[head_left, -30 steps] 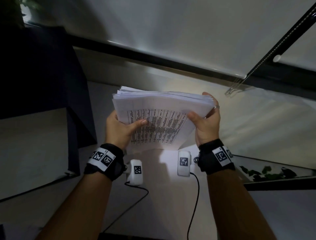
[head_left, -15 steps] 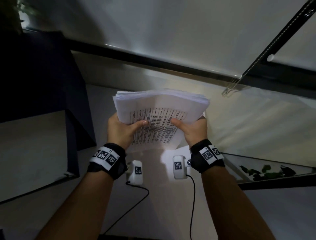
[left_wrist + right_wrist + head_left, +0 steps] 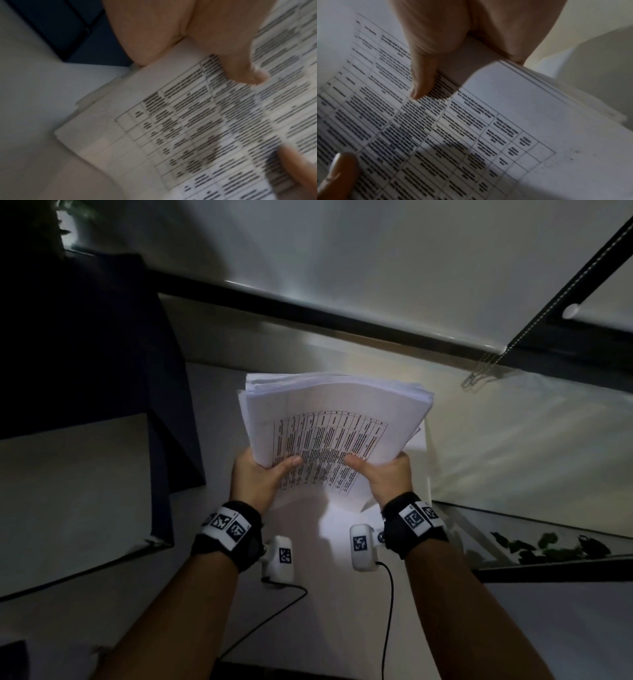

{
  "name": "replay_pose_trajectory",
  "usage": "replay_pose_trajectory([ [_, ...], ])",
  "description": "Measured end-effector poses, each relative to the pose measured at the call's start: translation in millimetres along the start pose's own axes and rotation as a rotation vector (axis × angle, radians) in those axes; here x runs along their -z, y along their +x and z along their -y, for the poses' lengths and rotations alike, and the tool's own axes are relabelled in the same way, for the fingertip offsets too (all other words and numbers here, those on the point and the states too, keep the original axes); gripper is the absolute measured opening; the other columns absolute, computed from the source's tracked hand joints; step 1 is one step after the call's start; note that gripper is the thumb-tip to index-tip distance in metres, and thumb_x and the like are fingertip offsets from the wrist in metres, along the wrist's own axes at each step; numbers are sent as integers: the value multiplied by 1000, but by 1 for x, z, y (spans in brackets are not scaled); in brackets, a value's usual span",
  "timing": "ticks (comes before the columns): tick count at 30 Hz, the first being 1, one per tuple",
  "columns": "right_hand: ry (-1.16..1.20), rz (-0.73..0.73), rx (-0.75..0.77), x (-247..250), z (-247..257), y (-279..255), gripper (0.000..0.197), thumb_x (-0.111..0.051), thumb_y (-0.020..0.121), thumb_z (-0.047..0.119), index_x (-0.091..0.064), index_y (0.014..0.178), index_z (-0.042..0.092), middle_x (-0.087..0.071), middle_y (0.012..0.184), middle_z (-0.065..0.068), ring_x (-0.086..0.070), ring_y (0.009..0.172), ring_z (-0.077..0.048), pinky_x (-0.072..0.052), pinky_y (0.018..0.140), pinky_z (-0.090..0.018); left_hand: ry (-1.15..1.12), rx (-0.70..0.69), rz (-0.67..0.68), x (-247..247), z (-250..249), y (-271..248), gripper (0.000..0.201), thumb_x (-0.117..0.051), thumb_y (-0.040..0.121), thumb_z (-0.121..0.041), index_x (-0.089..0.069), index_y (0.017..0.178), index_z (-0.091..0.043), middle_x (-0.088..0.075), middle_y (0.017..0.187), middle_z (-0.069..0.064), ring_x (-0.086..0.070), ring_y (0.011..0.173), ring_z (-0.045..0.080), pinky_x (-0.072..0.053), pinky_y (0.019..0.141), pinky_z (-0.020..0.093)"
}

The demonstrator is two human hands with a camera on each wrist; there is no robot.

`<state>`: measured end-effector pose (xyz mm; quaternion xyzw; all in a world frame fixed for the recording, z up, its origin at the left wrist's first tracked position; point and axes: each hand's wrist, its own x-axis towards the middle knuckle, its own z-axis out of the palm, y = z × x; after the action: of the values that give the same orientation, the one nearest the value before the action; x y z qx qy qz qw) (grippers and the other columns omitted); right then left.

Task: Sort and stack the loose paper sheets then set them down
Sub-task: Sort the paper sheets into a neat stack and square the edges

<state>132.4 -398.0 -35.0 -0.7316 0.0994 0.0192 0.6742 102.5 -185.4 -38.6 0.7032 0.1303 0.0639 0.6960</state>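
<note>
A thick stack of white paper sheets (image 3: 329, 419) is held up above the white table (image 3: 322, 542), its top sheet printed with a table of text. My left hand (image 3: 260, 474) grips the stack's near left corner, thumb on top. My right hand (image 3: 380, 470) grips the near right corner the same way. The sheets' far edges are fanned and uneven. In the left wrist view my left thumb (image 3: 240, 65) presses on the printed sheet (image 3: 197, 128); the right wrist view shows my right thumb (image 3: 421, 75) on the sheet (image 3: 488, 128). Fingers under the stack are hidden.
A dark blue box-like block (image 3: 102, 354) stands at the left. A dark window rail (image 3: 342, 323) and a blind's bead chain (image 3: 479, 371) run along the back. Green leaves (image 3: 548, 546) lie at the right. Camera cables (image 3: 387, 611) trail from my wrists.
My right hand has slid from the stack's right side down to its near right corner, thumb now on the top sheet. The stack has tilted up slightly.
</note>
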Motion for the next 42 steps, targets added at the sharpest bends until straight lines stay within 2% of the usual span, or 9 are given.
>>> replay_pose_trajectory([
  [5, 33, -1, 36, 13, 11, 8, 37, -91, 60, 4, -74, 91, 18, -79, 89, 3, -76, 88, -15, -62, 81, -39, -114, -81, -66, 4, -9, 1, 57, -86, 67, -20, -56, 115, -23, -70, 107, -5, -69, 98, 5, -58, 78, 22],
  [10, 128, 25, 192, 14, 35, 13, 45, -88, 59, -7, -73, 95, 17, -78, 95, -5, -74, 93, -24, -60, 79, -37, -37, -334, -135, -9, -40, -1, 45, -33, 100, -53, -44, 130, -21, -57, 105, -9, -59, 95, 13, -52, 83, 36],
  [15, 205, -74, 239, 10, 47, 7, 71, -91, 56, 12, -59, 119, 6, -71, 111, -14, -70, 104, -26, -60, 83, -37, 130, -490, -213, -12, -60, 3, 41, -31, 104, -13, -31, 146, -14, -42, 132, -30, -48, 118, -12, -41, 99, 13],
  [20, 201, -110, 250, 7, 48, 7, 59, -90, 60, 6, -64, 113, -2, -73, 103, -15, -73, 96, -27, -60, 80, -37, 146, -507, -253, -12, -60, 5, 50, -28, 106, -23, -21, 154, -13, -34, 155, -2, -39, 141, 12, -37, 115, 41],
  [23, 193, -105, 236, 11, 40, 10, 67, -90, 59, -3, -59, 118, -7, -71, 109, -20, -71, 100, -29, -61, 82, -38, 197, -531, -208, -14, -62, 1, 65, -26, 100, -35, -11, 154, -2, -23, 159, -4, -29, 145, 5, -30, 118, 32],
  [27, 64, -57, 154, 15, 19, 8, 55, -91, 59, 1, -68, 108, 5, -76, 101, -5, -73, 98, -18, -60, 87, -41, 47, -443, -145, -12, -42, 3, 79, -40, 95, -45, -13, 150, 4, -39, 140, -29, -41, 119, -25, -35, 97, 2],
  [31, 9, -53, 106, 11, 11, 6, 34, -92, 63, 5, -74, 89, 20, -78, 90, 2, -76, 89, -14, -61, 83, -36, 89, -275, -144, -13, -16, 2, 57, -45, 88, -58, -36, 122, -14, -53, 106, -18, -56, 90, -16, -49, 74, 17],
  [38, -90, -17, -65, 10, -31, 7, 36, -90, 68, 22, -71, 99, 24, -76, 99, 5, -72, 99, -15, -56, 92, -36, 180, -69, -56, -8, 26, 6, 27, -55, 98, -23, -43, 122, -19, -61, 105, -12, -64, 98, 7, -50, 76, 12],
  [42, -185, -66, -88, 11, -25, 14, 50, -90, 66, 40, -67, 99, 10, -73, 97, 2, -69, 89, -13, -56, 87, -34, 284, -67, -105, -14, 14, 11, 13, -57, 98, -26, -48, 104, -19, -63, 91, -6, -61, 78, 9, -53, 67, 23],
])
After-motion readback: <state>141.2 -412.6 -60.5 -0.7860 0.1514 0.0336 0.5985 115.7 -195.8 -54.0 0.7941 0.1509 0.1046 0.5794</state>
